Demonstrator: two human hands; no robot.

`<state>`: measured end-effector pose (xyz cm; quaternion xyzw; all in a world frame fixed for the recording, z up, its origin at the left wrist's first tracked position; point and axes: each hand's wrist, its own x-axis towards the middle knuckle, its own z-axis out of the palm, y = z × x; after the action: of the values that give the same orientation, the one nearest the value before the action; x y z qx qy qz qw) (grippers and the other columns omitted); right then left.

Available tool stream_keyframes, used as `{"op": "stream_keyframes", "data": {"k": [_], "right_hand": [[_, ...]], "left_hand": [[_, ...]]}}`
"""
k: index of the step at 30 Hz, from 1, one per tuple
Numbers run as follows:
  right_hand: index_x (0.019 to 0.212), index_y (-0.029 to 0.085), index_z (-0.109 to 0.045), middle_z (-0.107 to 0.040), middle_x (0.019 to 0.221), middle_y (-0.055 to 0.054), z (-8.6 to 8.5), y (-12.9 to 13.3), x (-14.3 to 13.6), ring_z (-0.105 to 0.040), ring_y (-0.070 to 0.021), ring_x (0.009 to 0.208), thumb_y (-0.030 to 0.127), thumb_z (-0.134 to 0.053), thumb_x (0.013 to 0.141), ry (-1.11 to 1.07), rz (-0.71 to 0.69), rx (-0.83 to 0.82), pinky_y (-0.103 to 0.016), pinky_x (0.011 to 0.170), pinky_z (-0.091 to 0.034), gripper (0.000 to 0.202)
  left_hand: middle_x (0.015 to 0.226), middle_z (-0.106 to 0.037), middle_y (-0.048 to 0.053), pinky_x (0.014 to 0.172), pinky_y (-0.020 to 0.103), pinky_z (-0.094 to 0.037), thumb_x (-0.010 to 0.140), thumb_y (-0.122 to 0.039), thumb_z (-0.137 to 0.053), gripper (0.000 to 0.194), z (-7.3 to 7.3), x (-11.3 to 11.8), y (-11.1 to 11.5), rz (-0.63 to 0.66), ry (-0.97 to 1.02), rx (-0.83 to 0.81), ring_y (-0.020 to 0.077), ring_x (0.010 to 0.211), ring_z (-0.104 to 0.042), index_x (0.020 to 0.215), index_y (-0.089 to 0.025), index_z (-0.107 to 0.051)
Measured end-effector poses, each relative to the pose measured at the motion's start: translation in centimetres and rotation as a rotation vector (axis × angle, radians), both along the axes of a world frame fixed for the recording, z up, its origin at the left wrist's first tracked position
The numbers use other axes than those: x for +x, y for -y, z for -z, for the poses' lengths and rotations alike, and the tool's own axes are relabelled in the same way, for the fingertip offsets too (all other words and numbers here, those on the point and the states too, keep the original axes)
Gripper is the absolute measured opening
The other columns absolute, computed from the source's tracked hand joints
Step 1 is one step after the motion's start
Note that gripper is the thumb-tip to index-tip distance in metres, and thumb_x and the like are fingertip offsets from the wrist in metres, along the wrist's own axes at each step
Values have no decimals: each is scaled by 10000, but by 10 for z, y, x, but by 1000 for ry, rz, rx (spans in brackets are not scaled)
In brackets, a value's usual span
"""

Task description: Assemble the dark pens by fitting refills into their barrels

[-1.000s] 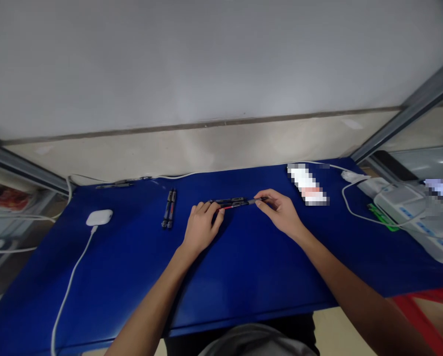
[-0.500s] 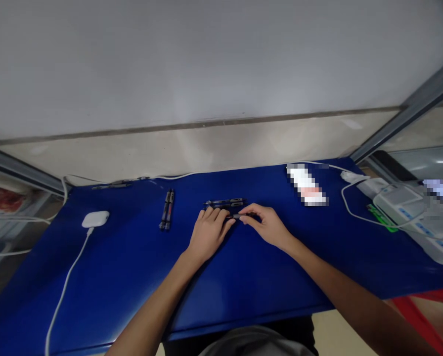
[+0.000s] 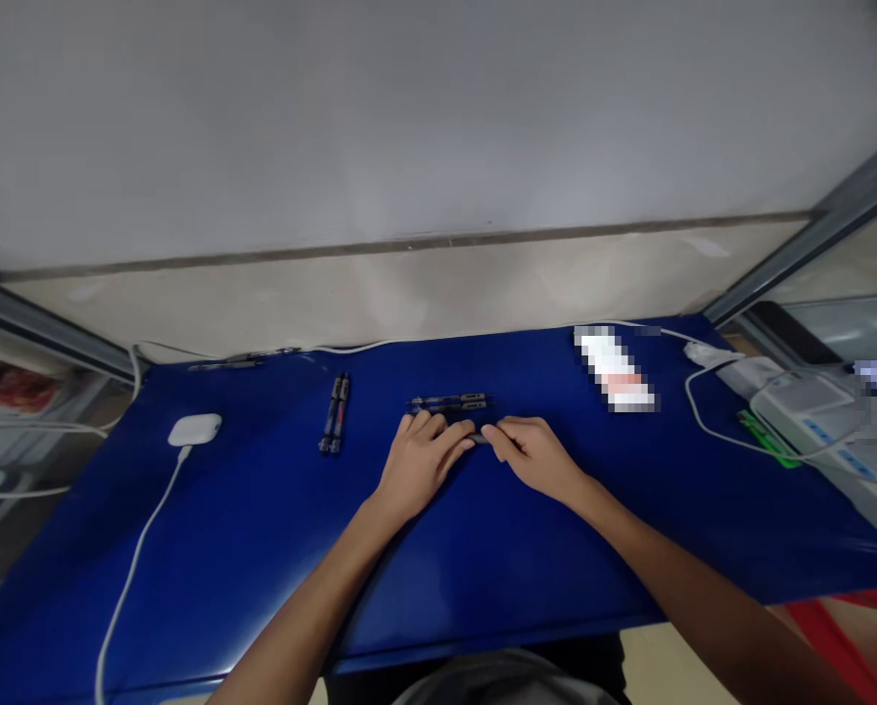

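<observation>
Both hands meet over a dark pen, mostly covered by the fingers. My left hand is closed on its left part, low over the blue table. The thumb and fingers of my right hand pinch its right end. Just beyond the hands two dark pens lie side by side, pointing left and right. Farther left another pair of pens rests side by side, pointing away from me, one with a reddish mark.
A white earbud case with a cable sits on the left of the blue table. More pens lie by the wall. A blurred phone, a green item and white power strips with cables are on the right.
The fingers of my right hand have closed further over the pen's right end, hiding more of it. The view has shifted slightly. The other pens lie as before.
</observation>
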<state>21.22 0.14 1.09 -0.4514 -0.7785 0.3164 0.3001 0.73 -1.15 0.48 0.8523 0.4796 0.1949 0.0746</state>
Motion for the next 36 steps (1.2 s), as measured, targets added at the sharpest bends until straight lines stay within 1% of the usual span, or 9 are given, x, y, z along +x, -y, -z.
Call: {"op": "stream_keyframes", "data": {"k": [5, 10, 13, 16, 19, 24, 28, 31, 36], "right_hand": [[805, 206, -584, -613, 758, -13, 1, 1, -1, -565, -146, 687, 401, -526, 940, -10, -8, 32, -269, 644, -434, 244], [588, 200, -520, -564, 577, 5, 5, 1, -1, -531, -129, 568, 377, -387, 999, 51, -14, 5, -279, 615, -410, 468], [775, 207, -600, -629, 705, 0, 5, 0, -1, -561, -131, 617, 413, -484, 958, 5, -13, -28, -257, 597, -418, 299], [901, 213, -609, -639, 796, -11, 4, -1, -1, -572, -136, 669, 416, -510, 945, -21, -4, 3, -250, 608, -417, 230], [736, 203, -585, -592, 672, 7, 4, -2, -2, -534, -126, 597, 426, -461, 966, 10, -13, 3, -253, 570, -374, 344], [458, 191, -372, -386, 434, 34, 8, -1, -3, -399, -94, 419, 455, -325, 1003, 23, 26, -72, -264, 504, -315, 607], [677, 200, -592, -574, 578, 23, 7, 0, -1, -522, -115, 507, 465, -419, 975, -38, 20, -103, -247, 529, -386, 435], [900, 221, -609, -652, 801, -16, 4, -1, 0, -587, -151, 698, 435, -510, 942, -38, 14, 32, -258, 630, -439, 240], [634, 208, -457, -493, 586, 13, 6, 0, -1, -469, -132, 560, 403, -374, 996, 52, 40, 87, -272, 582, -366, 420]], "left_hand": [[883, -611, 37, 754, 339, -325, 1013, -370, -342, 314, 1, 3, 1, -23, -25, -4, 189, 844, -489, 1122, -269, -619], [863, -604, 37, 750, 341, -321, 1002, -410, -365, 306, 4, 6, 2, 24, -56, 18, 190, 827, -485, 1116, -277, -615], [834, -602, 35, 737, 342, -311, 1015, -382, -328, 328, 3, 6, 2, -65, -65, 23, 192, 825, -486, 1033, -258, -631], [897, -616, 36, 746, 339, -322, 1012, -388, -340, 314, 1, 5, 2, -80, -24, -3, 196, 863, -493, 1132, -266, -602], [894, -604, 39, 751, 338, -331, 1004, -404, -358, 320, 1, 5, 3, -49, -38, 15, 195, 849, -489, 1208, -293, -579], [805, -558, 37, 731, 342, -315, 1009, -363, -346, 306, 1, 8, 4, -42, -139, 78, 193, 789, -458, 1051, -299, -642], [870, -576, 45, 740, 341, -322, 1012, -360, -334, 306, 0, 7, 3, -40, -125, 59, 200, 837, -475, 1129, -288, -607], [927, -591, 51, 746, 339, -328, 1011, -388, -328, 318, -1, 4, 1, -45, -106, 32, 206, 880, -492, 1166, -283, -585], [930, -592, 49, 754, 335, -332, 1007, -389, -348, 308, 0, 5, 1, -13, -111, 45, 201, 877, -488, 1170, -270, -581]]}}
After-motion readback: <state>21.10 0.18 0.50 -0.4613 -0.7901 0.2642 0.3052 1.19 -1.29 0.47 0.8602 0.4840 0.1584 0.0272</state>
